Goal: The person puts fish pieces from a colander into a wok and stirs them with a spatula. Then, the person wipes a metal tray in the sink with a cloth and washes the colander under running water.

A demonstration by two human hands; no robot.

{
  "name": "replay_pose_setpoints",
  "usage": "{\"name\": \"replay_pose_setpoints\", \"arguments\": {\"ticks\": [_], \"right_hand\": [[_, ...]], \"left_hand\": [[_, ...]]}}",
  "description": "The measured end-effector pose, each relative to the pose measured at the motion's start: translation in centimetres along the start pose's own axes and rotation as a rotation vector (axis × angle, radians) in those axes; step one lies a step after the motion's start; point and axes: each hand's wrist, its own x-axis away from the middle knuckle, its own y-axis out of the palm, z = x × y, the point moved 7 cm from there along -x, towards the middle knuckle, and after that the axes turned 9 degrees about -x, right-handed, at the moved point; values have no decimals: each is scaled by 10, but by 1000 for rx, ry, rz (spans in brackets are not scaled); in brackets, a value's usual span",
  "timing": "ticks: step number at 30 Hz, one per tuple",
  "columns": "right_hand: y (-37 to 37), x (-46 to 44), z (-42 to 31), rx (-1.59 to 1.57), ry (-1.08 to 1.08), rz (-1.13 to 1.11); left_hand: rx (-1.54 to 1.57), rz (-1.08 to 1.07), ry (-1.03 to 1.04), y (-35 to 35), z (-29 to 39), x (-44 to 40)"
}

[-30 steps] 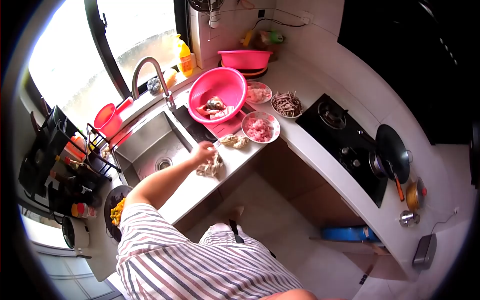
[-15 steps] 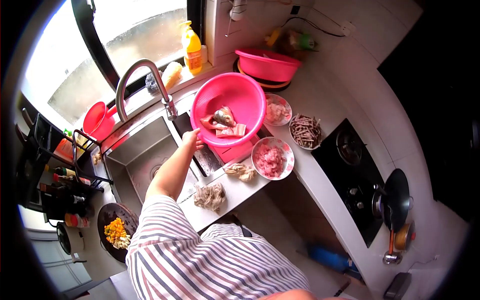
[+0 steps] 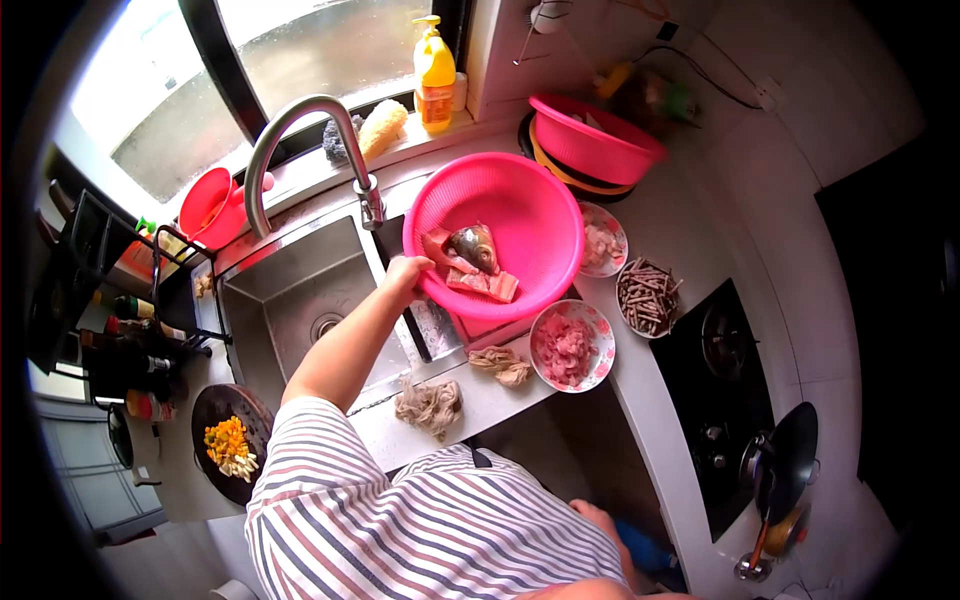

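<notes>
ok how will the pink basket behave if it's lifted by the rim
The pink basket looks like thin plastic, so probably light and slightly flexible. With the left hand on one side only, it may tip, and the moist-looking fish pieces could slide.

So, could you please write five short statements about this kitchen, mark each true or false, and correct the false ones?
1. The left hand grips the rim of the nearer pink basin. True.
2. The fish head lies in the metal sink. False: the fish head lies in the nearer pink basin.
3. A yellow pump bottle stands by the window. True.
4. Only one pink basin is visible. False: a second pink basin sits farther back.
5. A floral bowl holds pink meat. True.
</notes>
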Motion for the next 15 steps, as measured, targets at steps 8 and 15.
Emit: {"name": "replay_pose_setpoints", "arguments": {"ticks": [8,15], "right_hand": [[-163,21,-289,-151,-1019,483],[-116,-97,-425,808,-1061,786]], "left_hand": [[259,24,221,-8,2,92],[330,89,467,-7,9,161]]}}
